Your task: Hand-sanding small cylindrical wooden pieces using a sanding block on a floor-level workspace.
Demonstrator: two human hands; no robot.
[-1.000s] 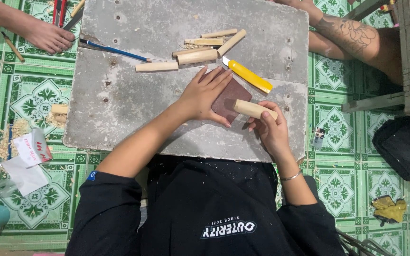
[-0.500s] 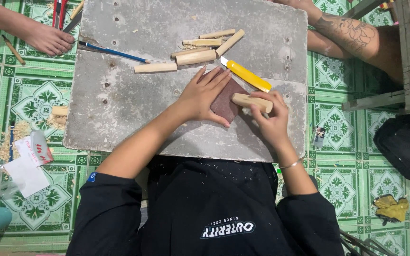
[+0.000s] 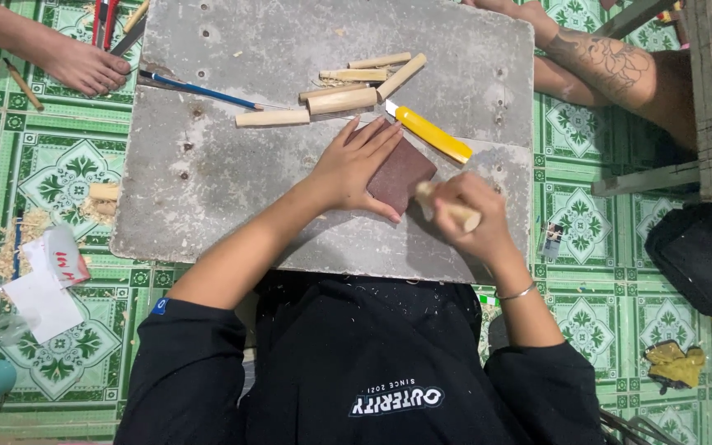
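Wooden pieces, tools and hands counted around the grey slab (image 3: 208,173)

On the slab lay five loose wooden sticks (image 3: 342,100), one yellow knife (image 3: 432,135), one blue pencil (image 3: 199,89) and one brown sandpaper sheet (image 3: 401,175); a sixth stick (image 3: 448,209) sat in the right hand (image 3: 473,216), beside the left hand (image 3: 349,167).

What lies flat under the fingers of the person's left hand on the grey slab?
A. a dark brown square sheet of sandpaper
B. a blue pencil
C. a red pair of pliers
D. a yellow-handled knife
A: the left hand presses flat on the dark brown square sheet of sandpaper, while the yellow-handled knife and blue pencil lie apart, farther up the grey slab.
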